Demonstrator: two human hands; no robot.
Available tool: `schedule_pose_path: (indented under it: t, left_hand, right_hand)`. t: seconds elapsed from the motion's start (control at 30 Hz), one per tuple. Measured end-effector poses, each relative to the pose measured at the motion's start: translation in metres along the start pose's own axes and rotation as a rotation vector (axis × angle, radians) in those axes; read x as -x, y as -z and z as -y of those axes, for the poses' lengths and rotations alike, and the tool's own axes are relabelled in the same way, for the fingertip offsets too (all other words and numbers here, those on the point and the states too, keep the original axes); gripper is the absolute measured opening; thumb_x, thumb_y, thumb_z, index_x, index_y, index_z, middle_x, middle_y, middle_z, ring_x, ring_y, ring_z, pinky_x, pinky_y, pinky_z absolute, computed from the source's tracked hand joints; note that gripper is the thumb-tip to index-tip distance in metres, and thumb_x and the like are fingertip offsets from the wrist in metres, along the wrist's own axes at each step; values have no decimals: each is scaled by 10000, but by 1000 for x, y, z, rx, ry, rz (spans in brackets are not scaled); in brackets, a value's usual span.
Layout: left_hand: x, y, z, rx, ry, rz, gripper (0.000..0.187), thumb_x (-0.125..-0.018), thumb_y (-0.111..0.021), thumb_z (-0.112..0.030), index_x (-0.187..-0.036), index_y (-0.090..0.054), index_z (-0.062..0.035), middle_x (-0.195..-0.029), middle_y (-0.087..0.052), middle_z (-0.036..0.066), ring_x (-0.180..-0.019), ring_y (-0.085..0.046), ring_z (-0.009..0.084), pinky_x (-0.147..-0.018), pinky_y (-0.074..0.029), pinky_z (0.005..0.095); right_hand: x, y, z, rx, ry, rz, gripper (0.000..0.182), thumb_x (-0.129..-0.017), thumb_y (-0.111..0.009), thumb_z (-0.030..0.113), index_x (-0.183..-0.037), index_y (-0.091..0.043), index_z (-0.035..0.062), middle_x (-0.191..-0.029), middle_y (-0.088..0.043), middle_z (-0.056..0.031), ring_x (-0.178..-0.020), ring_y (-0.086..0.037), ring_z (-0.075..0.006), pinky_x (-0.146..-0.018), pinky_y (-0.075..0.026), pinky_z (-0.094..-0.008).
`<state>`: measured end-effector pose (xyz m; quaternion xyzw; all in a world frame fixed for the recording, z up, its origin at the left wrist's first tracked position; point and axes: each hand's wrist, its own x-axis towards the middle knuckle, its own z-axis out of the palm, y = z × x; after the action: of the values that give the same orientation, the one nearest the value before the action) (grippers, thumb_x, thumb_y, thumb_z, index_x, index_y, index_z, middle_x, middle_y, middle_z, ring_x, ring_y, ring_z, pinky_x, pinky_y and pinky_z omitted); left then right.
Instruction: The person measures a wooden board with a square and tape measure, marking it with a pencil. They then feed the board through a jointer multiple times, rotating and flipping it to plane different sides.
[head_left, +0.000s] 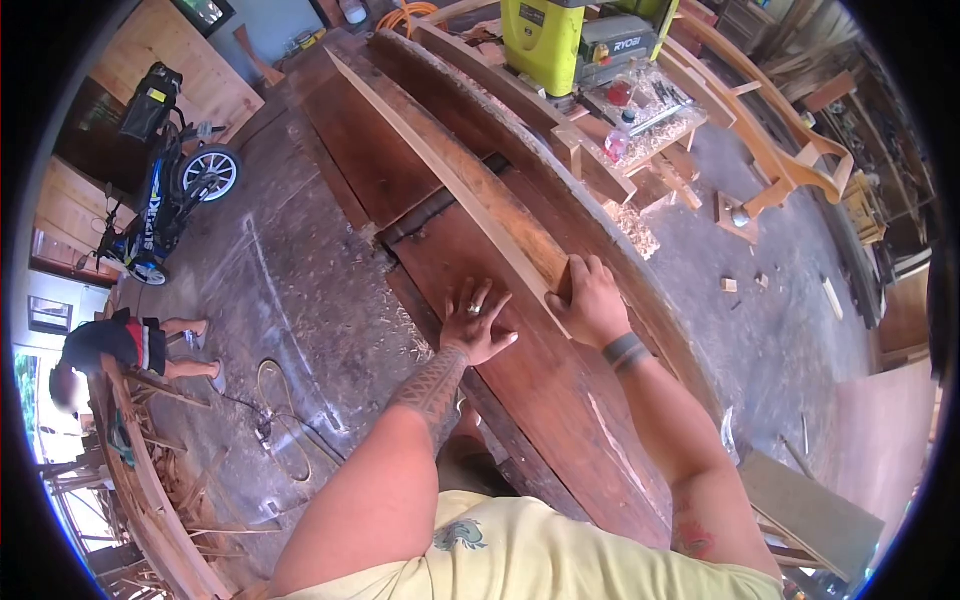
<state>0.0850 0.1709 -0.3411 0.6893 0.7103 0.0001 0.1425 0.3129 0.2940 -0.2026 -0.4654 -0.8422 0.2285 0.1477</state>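
Head view, long wood strip: I see the strip (460, 195) standing on its thin side, long and straight, with a pale top edge and an orange-brown face. It runs from the right hand away to the far top left.
Right hand: The right hand (592, 303) holds the near end of the strip, fingers bent over it.
Left hand: The left hand (478, 325) has its fingers spread wide over the red-brown board, with a ring on one. I cannot tell how hard it presses.
Red-brown board: The board (545, 380) is wide and flat, with a pale crack near the person.
Dark bar: A dark bar (425, 212) crosses the boards.
Rough slab: To the right, a slab (575, 190) has a bumpy grey edge. It lies between the hands and the green machine (540, 45).
By the machine: I spot a bottle (617, 140) and curly wood chips (632, 228).
Far right: A curved wooden frame (790, 170) takes up floor space.
Left floor: A motorbike (165, 210), a loopy cord (268, 400) and another person (115, 345), bending over.
Hard to see: The right hand covers the strip's near end. The machine's top is cut off. What holds the boards up is hidden from me.
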Motion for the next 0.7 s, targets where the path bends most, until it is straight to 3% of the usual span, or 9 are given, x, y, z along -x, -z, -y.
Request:
schedule_pose_path:
  t: [0.1, 0.2, 0.7]
  left_hand:
    - [0, 2, 0, 35, 5, 16, 955, -919, -702, -717, -1700, -285, -358, -1794, -152, 125, -1664, -61, 444, -1306, -85, 715]
    - [1, 5, -2, 42, 13, 23, 949, -920, -711, -705, -1698, -290, -358, -1789, -164, 125, -1660, -70, 448, -1307, -84, 714]
    - [1, 0, 4, 65, -23, -24, 905, -938, -670, -703, -1685, -327, -324, -1789, -196, 116, -1663, -100, 428, -1314, -31, 696]
  right_hand:
    - [-9, -2, 3, 2, 20, -6, 477, -858, -804, 292, -1181, -579, 22, -1174, -604, -234, -1117, -609, -468, -982, -518, -551]
    - [-18, -3, 9, 10, 11, 48, 554, -865, -811, 292, -1254, -562, -15, -1209, -601, -257, -1124, -624, -471, -1004, -536, -539]
    - [-61, -22, 27, 37, 19, 11, 532, -855, -802, 291, -1222, -585, -27, -1201, -621, -265, -1120, -641, -465, -981, -551, -538]
